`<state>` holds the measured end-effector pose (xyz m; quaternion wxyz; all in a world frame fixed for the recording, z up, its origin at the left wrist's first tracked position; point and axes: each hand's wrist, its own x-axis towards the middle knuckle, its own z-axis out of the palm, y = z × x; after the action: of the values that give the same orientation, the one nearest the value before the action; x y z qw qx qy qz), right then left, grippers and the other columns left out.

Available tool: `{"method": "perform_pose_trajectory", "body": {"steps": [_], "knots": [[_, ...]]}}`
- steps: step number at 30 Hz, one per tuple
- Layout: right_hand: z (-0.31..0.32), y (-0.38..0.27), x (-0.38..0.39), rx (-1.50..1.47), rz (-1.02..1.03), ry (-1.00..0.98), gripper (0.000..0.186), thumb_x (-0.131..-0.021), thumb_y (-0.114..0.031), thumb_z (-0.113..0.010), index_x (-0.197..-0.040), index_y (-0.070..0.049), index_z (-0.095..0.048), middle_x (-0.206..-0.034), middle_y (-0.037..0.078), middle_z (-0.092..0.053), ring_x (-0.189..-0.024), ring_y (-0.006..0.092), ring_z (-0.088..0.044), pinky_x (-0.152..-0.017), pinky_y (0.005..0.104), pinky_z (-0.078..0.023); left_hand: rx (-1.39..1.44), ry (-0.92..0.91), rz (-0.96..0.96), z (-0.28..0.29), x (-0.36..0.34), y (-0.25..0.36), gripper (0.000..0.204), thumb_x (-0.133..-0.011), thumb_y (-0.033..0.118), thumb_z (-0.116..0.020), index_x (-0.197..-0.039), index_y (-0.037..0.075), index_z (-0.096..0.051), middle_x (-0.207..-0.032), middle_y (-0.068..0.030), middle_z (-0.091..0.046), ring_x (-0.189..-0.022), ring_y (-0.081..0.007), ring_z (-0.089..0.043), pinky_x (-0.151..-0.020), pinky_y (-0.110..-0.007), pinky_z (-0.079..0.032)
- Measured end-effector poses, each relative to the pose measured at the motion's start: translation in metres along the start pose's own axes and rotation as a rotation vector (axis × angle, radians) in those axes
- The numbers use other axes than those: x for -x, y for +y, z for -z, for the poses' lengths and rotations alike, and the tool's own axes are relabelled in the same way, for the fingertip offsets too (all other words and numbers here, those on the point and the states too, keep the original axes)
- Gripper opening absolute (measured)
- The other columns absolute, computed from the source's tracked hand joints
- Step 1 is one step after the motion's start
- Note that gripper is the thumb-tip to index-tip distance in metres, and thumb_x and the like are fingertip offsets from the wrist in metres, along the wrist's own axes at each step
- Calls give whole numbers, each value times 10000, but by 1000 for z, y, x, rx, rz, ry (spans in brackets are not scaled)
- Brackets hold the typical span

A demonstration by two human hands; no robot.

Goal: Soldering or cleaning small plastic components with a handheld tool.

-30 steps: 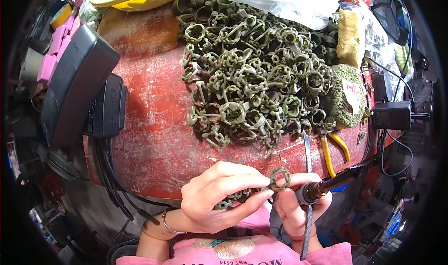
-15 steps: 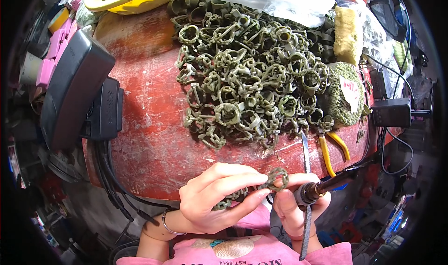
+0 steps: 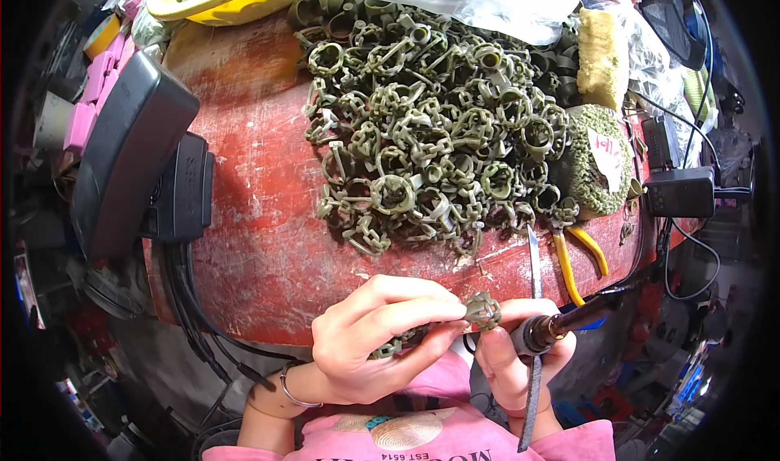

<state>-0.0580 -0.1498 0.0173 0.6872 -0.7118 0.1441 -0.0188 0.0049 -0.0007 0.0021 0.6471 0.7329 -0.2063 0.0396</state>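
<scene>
My left hand (image 3: 386, 331) is closed on a small green wax-like piece of chain links and a ring (image 3: 483, 311), pinching its ring end between thumb and fingers. More links (image 3: 390, 349) show under the palm. Close on its right, my right hand (image 3: 520, 351) has its fingers closed around a dark cylindrical handpiece (image 3: 534, 336) with a brass-coloured collar. A long, slim, file-like metal tool (image 3: 534, 266) with a pointed tip and rough lower end also passes through this hand. My right fingertips are beside the ring; whether they touch it, I cannot tell.
Beyond my hands, a heap of similar green rings and chains (image 3: 431, 136) covers much of the red table (image 3: 252, 250). Yellow-handled pliers (image 3: 566, 270) lie at right, near a green textured block (image 3: 597, 164). A black device (image 3: 134, 152) stands left; a yellow basin (image 3: 236, 2) is behind.
The ring piece has turned in my left fingers, so its opening faces me less. My left hand has shifted slightly; the slim tool's tip has moved a little farther away.
</scene>
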Motion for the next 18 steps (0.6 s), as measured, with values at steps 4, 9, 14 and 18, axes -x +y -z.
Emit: {"method": "perform_pose_trajectory", "body": {"steps": [4,9,14,18], "knots": [[-2,-1,-2,-15,14,-2,215,-713,20,-632,-909,57,-553,-750,97,-611,-616,108,-577,-539,213,-462,6,-1,-11,1,0,-1,253,-582,-63,-692,-802,17,-598,-764,-109,-588,-673,-175,-595,-576,-250,-484],[-2,1,0,-13,12,17,200,-720,7,-631,-897,57,-553,-775,110,-613,-650,121,-588,-568,220,-471,26,-35,-23,4,1,-1,317,-599,-72,-685,-888,32,-610,-835,-96,-583,-712,-172,-599,-588,-246,-502],[-4,1,-1,-26,-11,38,188,-722,-3,-632,-884,55,-556,-792,120,-615,-670,126,-593,-585,226,-476,35,-27,-20,4,1,-2,315,-595,-77,-684,-882,35,-616,-830,-94,-580,-700,-169,-595,-578,-243,-499],[-5,0,-1,-27,-20,50,181,-719,-11,-637,-874,54,-569,-795,118,-616,-669,129,-593,-588,226,-474,24,-14,-35,4,0,-3,266,-596,-63,-688,-824,42,-602,-798,-106,-572,-688,-166,-582,-579,-239,-475]]}}
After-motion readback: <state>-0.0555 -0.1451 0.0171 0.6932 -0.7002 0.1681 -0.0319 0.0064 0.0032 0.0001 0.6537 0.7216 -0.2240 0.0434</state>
